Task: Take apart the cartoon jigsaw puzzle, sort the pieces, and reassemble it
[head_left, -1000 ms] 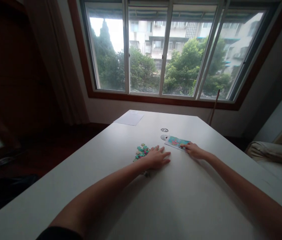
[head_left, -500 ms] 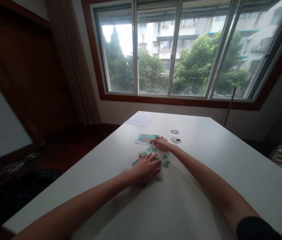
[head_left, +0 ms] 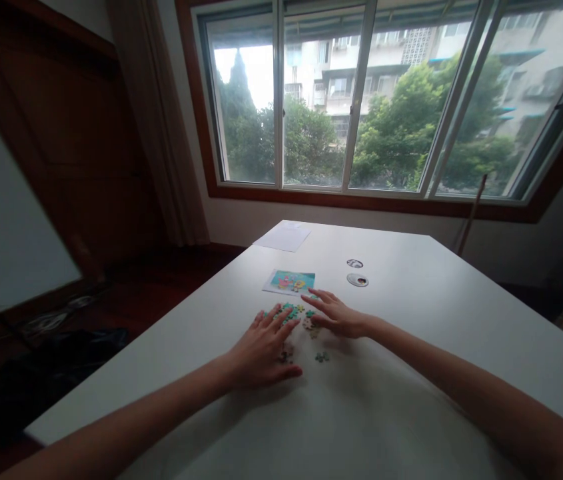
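Centre frame, left hand [head_left: 265, 348] and right hand [head_left: 337, 315] splay wide over puzzle pieces [head_left: 290, 311], gripping nothing visible. Low, light touch suits best.

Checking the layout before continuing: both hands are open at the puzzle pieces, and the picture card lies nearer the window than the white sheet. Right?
Not quite: the head view shows the picture card farther from the window than the white sheet. The left hand and right hand are indeed open at the puzzle pieces.
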